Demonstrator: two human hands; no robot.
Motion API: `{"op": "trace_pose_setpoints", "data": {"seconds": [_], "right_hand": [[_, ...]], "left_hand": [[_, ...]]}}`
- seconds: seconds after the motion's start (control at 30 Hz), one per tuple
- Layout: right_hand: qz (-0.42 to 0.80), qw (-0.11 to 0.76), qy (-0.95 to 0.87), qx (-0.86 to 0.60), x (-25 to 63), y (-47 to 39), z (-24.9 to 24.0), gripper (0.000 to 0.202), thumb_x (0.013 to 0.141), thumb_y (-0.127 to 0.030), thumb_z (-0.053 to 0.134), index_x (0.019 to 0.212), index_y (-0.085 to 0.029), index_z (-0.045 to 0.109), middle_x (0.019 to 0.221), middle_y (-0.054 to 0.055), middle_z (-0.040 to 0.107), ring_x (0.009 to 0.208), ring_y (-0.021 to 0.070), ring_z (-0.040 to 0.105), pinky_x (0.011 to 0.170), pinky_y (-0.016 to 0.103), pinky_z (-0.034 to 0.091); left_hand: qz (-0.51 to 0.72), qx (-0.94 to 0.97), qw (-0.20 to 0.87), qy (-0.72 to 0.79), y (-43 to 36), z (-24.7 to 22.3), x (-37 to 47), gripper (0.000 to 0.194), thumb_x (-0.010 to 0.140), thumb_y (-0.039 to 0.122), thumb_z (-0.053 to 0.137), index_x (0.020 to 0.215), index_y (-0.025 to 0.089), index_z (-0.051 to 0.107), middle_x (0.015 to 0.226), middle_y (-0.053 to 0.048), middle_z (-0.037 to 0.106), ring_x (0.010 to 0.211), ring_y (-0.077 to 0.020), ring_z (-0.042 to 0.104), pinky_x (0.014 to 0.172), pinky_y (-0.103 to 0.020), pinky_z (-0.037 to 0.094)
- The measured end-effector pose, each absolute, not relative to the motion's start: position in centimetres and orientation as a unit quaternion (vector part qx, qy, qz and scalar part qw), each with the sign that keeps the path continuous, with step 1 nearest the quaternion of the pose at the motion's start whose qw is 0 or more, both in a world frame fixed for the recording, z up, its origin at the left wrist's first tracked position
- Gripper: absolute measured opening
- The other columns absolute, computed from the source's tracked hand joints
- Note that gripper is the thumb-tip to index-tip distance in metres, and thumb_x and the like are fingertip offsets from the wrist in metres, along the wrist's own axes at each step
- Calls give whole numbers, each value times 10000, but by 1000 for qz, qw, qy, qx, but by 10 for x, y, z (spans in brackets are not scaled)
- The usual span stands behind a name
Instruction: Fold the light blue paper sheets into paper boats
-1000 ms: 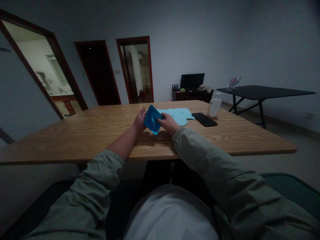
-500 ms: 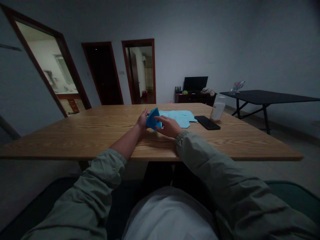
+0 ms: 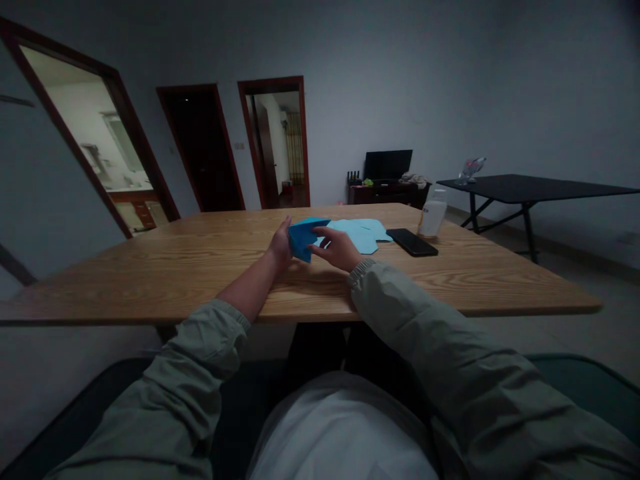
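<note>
- I see the left hand [image 3: 281,245] gripping the blue piece [image 3: 301,237].
- Right of the piece, the right hand [image 3: 342,249] has thumb and fingers parted.
- Folds look made; shaping seems unfinished.

A person wears a loose grey-green jacket, its thin-looking fabric creased along both arms. The right sleeve [image 3: 425,320] reaches the wrist and ends in a ruched cuff [image 3: 361,270]. The left sleeve [image 3: 170,380] sits higher, its cuff [image 3: 233,312] around the forearm. Beneath are a pale grey-white top [image 3: 345,427], softly wrinkled, and black trousers [image 3: 317,347]. The left hand [image 3: 281,247] and right hand [image 3: 341,251] are bare.
</note>
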State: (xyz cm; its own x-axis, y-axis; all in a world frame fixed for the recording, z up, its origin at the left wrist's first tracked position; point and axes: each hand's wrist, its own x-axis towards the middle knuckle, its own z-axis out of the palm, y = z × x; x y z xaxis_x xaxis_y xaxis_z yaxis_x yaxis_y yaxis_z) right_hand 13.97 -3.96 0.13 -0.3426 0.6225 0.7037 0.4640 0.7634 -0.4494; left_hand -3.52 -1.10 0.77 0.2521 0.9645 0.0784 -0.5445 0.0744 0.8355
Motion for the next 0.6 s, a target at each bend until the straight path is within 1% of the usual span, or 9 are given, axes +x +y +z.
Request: {"op": "trace_pose_setpoints", "data": {"seconds": [0.1,0.13,0.2,0.27,0.33,0.47,0.6], "right_hand": [[62,444,-827,-340,140,-38,-1,472,781,-345,702,1210,-170,610,873,45,692,650,136,618,723,297,498],[49,441,-829,-341,140,-38,-1,471,786,-340,699,1214,-168,608,886,51,686,654,137,613,723,300,499],[17,445,-830,-335,140,-38,-1,457,794,-330,691,1211,-163,608,1036,92,658,672,132,605,718,300,505],[-16,447,-832,-329,139,-39,-1,441,802,-334,680,1204,-166,613,1244,136,569,692,125,603,725,305,514],[-41,436,-836,-330,138,-40,-1,434,807,-352,673,1200,-176,620,1357,150,487,717,130,612,750,319,522],[-67,412,-845,-334,134,-40,-2,454,818,-364,660,1233,-190,605,1401,139,468,869,187,639,839,350,516],[-74,407,-844,-341,133,-40,-4,445,838,-370,637,1251,-208,602,1415,124,469,1017,232,622,899,369,500]], "left_hand": [[542,410,682,269,-17,9,-32,531,907,570,388,999,123,659,735,-110,711,742,-253,689,687,-346,539],[539,411,685,268,-19,9,-31,530,906,569,390,1012,124,659,749,-113,715,750,-257,692,689,-351,544],[535,414,688,262,-21,10,-30,525,909,565,390,1034,130,657,769,-114,721,764,-260,697,695,-357,553],[537,417,687,254,-23,10,-29,521,914,560,381,1048,138,656,791,-113,726,787,-265,699,707,-363,557],[541,419,685,249,-23,10,-28,508,922,549,371,1053,150,658,808,-107,731,809,-269,699,723,-369,558],[527,431,685,257,-25,11,-26,475,932,516,378,1052,154,661,794,-95,733,792,-257,701,723,-355,558],[521,434,687,260,-28,12,-24,476,941,499,376,1063,137,660,770,-94,728,755,-242,702,713,-344,562]]}}
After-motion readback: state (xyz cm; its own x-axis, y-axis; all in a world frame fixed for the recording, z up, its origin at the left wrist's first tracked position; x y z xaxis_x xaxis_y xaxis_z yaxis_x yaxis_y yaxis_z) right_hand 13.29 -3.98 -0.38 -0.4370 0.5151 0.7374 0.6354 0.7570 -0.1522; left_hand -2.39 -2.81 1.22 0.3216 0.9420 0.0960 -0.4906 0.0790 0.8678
